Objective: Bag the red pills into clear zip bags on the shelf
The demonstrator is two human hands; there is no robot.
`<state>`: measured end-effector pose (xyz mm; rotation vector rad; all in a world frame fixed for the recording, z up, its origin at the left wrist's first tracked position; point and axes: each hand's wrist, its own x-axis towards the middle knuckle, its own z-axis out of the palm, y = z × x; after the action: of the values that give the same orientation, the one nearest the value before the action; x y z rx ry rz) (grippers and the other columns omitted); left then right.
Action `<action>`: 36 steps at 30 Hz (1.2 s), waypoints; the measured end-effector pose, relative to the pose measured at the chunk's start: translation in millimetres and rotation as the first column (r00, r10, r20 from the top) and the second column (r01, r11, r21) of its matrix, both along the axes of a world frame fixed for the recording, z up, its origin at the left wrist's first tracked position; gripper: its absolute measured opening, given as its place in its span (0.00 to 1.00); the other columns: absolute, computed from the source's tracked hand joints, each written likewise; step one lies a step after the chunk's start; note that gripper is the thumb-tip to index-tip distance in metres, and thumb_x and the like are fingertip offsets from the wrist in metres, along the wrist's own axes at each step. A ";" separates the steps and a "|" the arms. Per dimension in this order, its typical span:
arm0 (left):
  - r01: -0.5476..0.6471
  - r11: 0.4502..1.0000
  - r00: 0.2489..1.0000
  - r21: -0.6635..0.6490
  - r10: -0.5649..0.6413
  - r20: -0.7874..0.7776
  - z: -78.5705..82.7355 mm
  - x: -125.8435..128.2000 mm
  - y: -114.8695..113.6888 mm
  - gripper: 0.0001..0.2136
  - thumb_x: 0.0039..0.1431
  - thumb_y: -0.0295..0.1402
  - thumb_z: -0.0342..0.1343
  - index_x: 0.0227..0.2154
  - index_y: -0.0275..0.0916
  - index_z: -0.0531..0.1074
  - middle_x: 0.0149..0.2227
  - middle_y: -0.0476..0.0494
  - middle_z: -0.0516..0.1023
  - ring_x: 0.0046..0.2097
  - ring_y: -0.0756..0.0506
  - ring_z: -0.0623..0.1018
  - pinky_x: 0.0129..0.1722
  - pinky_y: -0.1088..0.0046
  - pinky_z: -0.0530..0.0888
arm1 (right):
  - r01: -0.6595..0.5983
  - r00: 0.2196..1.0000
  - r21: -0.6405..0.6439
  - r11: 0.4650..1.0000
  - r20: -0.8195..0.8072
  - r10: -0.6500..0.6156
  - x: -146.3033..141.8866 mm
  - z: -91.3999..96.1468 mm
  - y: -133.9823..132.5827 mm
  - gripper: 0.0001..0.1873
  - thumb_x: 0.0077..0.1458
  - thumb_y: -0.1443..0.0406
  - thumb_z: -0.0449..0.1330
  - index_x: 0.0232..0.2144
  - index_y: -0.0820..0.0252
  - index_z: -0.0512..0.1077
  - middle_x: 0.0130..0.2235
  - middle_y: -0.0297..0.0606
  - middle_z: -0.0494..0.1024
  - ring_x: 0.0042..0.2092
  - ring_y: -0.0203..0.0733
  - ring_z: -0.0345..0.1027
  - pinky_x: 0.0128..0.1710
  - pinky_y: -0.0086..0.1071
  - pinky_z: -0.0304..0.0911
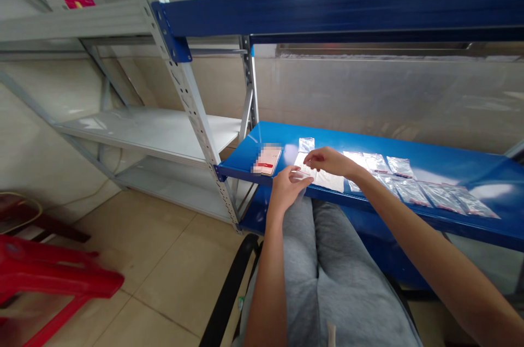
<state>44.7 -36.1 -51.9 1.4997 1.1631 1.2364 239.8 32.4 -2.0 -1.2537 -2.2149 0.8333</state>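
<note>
Pinching a white bag (323, 180) lying on the blue shelf (470, 172) between the narrowed fingers of 2 hands, left hand (289, 190) and right hand (329, 162), keeping it flat and its edges square, with clear bags (409, 191) lying at right and a blurred card (268, 161) just left.

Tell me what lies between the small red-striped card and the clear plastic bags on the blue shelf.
In the head view, the left hand and right hand lie between that card and those bags, over a white sheet on the blue steel shelf.
</note>
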 end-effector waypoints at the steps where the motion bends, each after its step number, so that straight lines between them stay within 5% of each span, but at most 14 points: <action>1: -0.009 1.000 1.000 -0.004 0.009 -0.016 1.0 -0.6 -0.4 0.21 0.50 0.39 0.72 0.46 0.37 0.76 0.43 0.37 0.83 0.45 0.40 0.83 0.46 0.65 0.77 | 0.065 0.998 0.031 0.997 0.017 -0.066 3.3 -2.8 4.8 0.12 0.56 0.66 0.59 0.39 0.63 0.80 0.31 0.39 0.82 0.31 0.38 0.72 0.30 0.27 0.62; 5: -0.041 0.999 0.998 -0.016 0.041 -0.042 1.9 -2.8 -0.2 0.21 0.50 0.39 0.72 0.45 0.37 0.76 0.42 0.38 0.83 0.44 0.41 0.83 0.46 0.65 0.77 | 0.288 0.922 0.228 0.930 0.198 -0.334 10.7 -17.5 24.1 0.11 0.57 0.71 0.58 0.37 0.62 0.81 0.35 0.42 0.84 0.34 0.40 0.74 0.33 0.28 0.61; 8: -0.044 0.999 0.999 -0.012 0.043 -0.028 -0.6 -3.8 1.6 0.20 0.50 0.38 0.72 0.44 0.37 0.76 0.41 0.38 0.83 0.44 0.41 0.83 0.46 0.65 0.77 | 0.311 0.869 0.313 0.897 0.288 -0.402 6.6 -28.7 31.7 0.11 0.58 0.71 0.59 0.38 0.62 0.82 0.38 0.43 0.84 0.37 0.42 0.75 0.36 0.29 0.61; 18: -0.062 0.997 0.998 -0.043 0.061 -0.011 -6.3 -9.7 5.1 0.20 0.50 0.40 0.72 0.44 0.38 0.77 0.40 0.39 0.83 0.43 0.41 0.82 0.45 0.66 0.77 | 0.268 0.835 0.339 0.902 0.385 -0.393 -7.0 -46.4 31.1 0.16 0.57 0.76 0.56 0.43 0.63 0.80 0.44 0.45 0.84 0.44 0.44 0.75 0.39 0.28 0.60; 29: -0.074 0.997 0.995 -0.015 0.073 -0.068 -9.2 -9.0 6.3 0.20 0.50 0.41 0.71 0.44 0.38 0.76 0.41 0.38 0.83 0.44 0.41 0.82 0.46 0.65 0.76 | 0.268 0.842 0.365 0.892 0.361 -0.401 -3.9 -45.0 33.1 0.13 0.61 0.72 0.56 0.41 0.65 0.81 0.44 0.48 0.84 0.44 0.45 0.76 0.42 0.30 0.61; 33: -0.056 0.998 0.998 -0.022 0.055 -0.041 -11.5 -9.1 7.7 0.21 0.50 0.42 0.71 0.45 0.38 0.77 0.42 0.37 0.83 0.46 0.40 0.82 0.47 0.65 0.77 | 0.296 0.894 0.310 0.904 0.243 -0.376 -1.5 -34.7 24.7 0.11 0.60 0.69 0.58 0.37 0.63 0.81 0.39 0.44 0.84 0.38 0.43 0.74 0.38 0.30 0.61; 36: -0.051 0.999 0.998 -0.013 0.050 -0.038 -12.8 -8.6 8.0 0.21 0.50 0.42 0.71 0.45 0.38 0.77 0.44 0.36 0.82 0.47 0.40 0.82 0.47 0.64 0.77 | 0.211 0.972 0.175 0.962 0.070 -0.226 -3.2 -24.0 11.7 0.10 0.58 0.64 0.60 0.36 0.62 0.80 0.35 0.40 0.83 0.35 0.40 0.72 0.34 0.29 0.61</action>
<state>36.1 -28.1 -64.8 1.4973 1.2394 1.2356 236.6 44.2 -26.0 -1.4440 -2.1141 0.5055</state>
